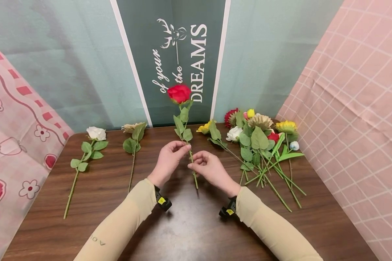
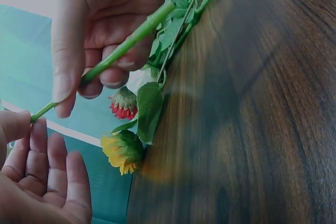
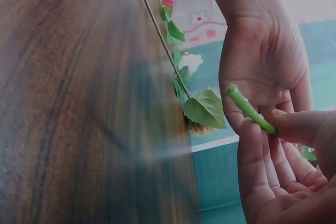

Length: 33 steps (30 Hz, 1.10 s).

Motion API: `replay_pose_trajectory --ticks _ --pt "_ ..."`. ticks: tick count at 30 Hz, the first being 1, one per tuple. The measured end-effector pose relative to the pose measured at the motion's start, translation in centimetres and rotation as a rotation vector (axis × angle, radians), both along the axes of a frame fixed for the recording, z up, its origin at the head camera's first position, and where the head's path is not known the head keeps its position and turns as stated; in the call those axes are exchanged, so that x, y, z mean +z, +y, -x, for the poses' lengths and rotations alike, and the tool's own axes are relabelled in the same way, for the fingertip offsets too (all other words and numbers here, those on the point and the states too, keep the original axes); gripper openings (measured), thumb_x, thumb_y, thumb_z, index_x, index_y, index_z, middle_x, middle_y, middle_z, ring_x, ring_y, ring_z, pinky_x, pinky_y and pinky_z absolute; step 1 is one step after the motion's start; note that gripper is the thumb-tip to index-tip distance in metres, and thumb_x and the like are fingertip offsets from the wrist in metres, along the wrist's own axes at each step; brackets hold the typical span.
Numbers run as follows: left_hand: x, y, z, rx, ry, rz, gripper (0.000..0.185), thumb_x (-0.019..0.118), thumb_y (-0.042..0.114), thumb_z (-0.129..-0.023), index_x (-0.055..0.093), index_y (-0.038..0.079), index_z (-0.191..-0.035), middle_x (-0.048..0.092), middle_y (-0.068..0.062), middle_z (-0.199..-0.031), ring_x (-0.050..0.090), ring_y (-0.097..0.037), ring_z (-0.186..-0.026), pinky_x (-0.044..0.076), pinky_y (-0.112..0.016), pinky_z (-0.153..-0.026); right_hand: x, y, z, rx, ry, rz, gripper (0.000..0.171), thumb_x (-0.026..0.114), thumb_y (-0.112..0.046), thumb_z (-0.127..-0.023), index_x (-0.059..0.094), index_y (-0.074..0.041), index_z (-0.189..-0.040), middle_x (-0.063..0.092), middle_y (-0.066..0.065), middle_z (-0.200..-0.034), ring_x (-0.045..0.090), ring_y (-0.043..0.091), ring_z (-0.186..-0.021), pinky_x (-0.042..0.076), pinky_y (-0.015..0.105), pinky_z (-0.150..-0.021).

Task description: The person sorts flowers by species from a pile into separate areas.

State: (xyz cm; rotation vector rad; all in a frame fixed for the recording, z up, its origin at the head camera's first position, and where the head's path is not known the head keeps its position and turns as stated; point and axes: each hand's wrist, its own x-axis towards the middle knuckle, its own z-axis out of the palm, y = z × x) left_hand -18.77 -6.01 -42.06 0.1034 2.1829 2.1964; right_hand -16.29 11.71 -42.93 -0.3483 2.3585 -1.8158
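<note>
Above the middle of the wooden table (image 1: 189, 224), red rose (image 1: 179, 93) held upright, bloom raised before the backdrop, likely for a look at stem and leaves. Left hand (image 1: 167, 160) and right hand (image 1: 209, 167) both pinching its green stem between thumb and fingertips, side by side. Left of the rose, white rose (image 1: 96, 133) and beige flower (image 1: 133, 127) lying flat and apart; right of it, pile of flowers (image 1: 261, 137).

Both forearms, in beige sleeves, reach forward and converge over the middle of the desk. The left hand (image 1: 168, 159) and the right hand (image 1: 209, 167) are raised close together, fingers curled, fingertips pinching, wrists banded.
</note>
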Motion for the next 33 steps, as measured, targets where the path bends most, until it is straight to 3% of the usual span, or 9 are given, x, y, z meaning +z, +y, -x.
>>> replay_pose_trajectory --ticks 5,8,11,15,21,24,26,30,33 --pt "0.0 -0.8 0.1 -0.014 -0.030 -0.079 0.021 0.072 0.016 -0.097 0.067 -0.001 -0.109 0.070 -0.016 -0.101 0.070 -0.022 -0.084 0.059 -0.048 -0.086 -0.3 -0.3 -0.3 0.057 -0.006 0.011 0.025 0.073 -0.014 -0.096 0.065 0.003 -0.112 0.070 0.013 -0.093 0.069 0.034 -0.073 0.062 0.048 -0.069" --pt "0.1 -2.7 0.2 0.003 -0.035 -0.048 0.024 0.072 0.016 -0.097 0.066 -0.002 -0.112 0.069 -0.016 -0.102 0.069 -0.020 -0.082 0.061 -0.045 -0.083 -0.3 -0.3 -0.6 0.079 0.053 -0.093 0.024 0.069 -0.021 -0.100 0.068 -0.003 -0.115 0.071 0.008 -0.098 0.070 0.029 -0.082 0.061 0.041 -0.073" --pt "0.5 -6.6 0.1 0.047 -0.015 0.107 0.031 0.073 0.024 -0.097 0.068 0.000 -0.116 0.069 -0.015 -0.105 0.068 -0.022 -0.083 0.062 -0.041 -0.080 -0.1 -0.3 -0.9 0.089 0.155 -0.239 0.026 0.067 -0.030 -0.101 0.071 -0.010 -0.117 0.071 -0.003 -0.104 0.068 0.017 -0.091 0.057 0.035 -0.080" --pt "1.6 -14.5 -0.8 0.146 0.042 0.448 0.040 0.069 0.037 -0.100 0.069 0.004 -0.123 0.069 -0.015 -0.110 0.067 -0.025 -0.085 0.060 -0.037 -0.075 0.2 -0.2 -1.1 0.131 0.305 -0.378 0.033 0.064 -0.038 -0.102 0.071 -0.013 -0.122 0.069 -0.009 -0.112 0.064 0.008 -0.103 0.054 0.035 -0.089" --pt "2.3 -26.9 -2.9 0.356 0.112 0.864 0.041 0.061 0.032 -0.104 0.069 -0.004 -0.122 0.069 -0.024 -0.111 0.054 0.000 -0.078 0.046 -0.021 -0.068 0.5 -0.7 -1.0 0.232 0.510 -0.616 0.058 0.052 -0.056 -0.103 0.059 -0.014 -0.143 0.059 0.001 -0.143 0.049 0.019 -0.137 0.039 0.039 -0.114" --pt "1.7 -31.2 -3.5 0.385 0.064 0.932 0.041 0.060 0.027 -0.104 0.068 -0.010 -0.119 0.069 -0.028 -0.106 0.051 0.005 -0.071 0.043 -0.020 -0.063 0.7 -1.8 -1.0 0.300 0.596 -0.719 0.068 0.049 -0.060 -0.103 0.048 -0.015 -0.154 0.045 0.006 -0.158 0.032 0.026 -0.150 0.023 0.043 -0.123" --pt "1.1 -33.0 -4.0 0.377 0.014 0.959 0.043 0.058 0.026 -0.104 0.066 -0.013 -0.119 0.068 -0.031 -0.107 0.057 -0.007 -0.076 0.043 -0.024 -0.064 0.8 -2.9 -1.1 0.344 0.641 -0.778 0.071 0.047 -0.062 -0.103 0.042 -0.017 -0.158 0.038 0.007 -0.162 0.024 0.026 -0.153 0.017 0.045 -0.125" --pt "-0.3 -34.8 -4.8 0.359 -0.073 0.978 0.042 0.056 0.024 -0.104 0.065 -0.015 -0.116 0.065 -0.034 -0.108 0.058 -0.035 -0.089 0.042 -0.036 -0.068 0.7 -5.1 -1.3 0.426 0.694 -0.821 0.072 0.042 -0.062 -0.104 0.036 -0.017 -0.160 0.035 0.009 -0.164 0.019 0.029 -0.155 0.013 0.049 -0.125" --pt "-1.1 -35.4 -5.2 0.322 -0.125 0.959 0.043 0.056 0.025 -0.104 0.064 -0.015 -0.115 0.067 -0.029 -0.099 0.060 -0.032 -0.083 0.044 -0.035 -0.066 0.5 -6.3 -1.6 0.475 0.683 -0.825 0.073 0.037 -0.063 -0.104 0.034 -0.018 -0.161 0.034 0.010 -0.164 0.016 0.029 -0.155 0.012 0.049 -0.125"
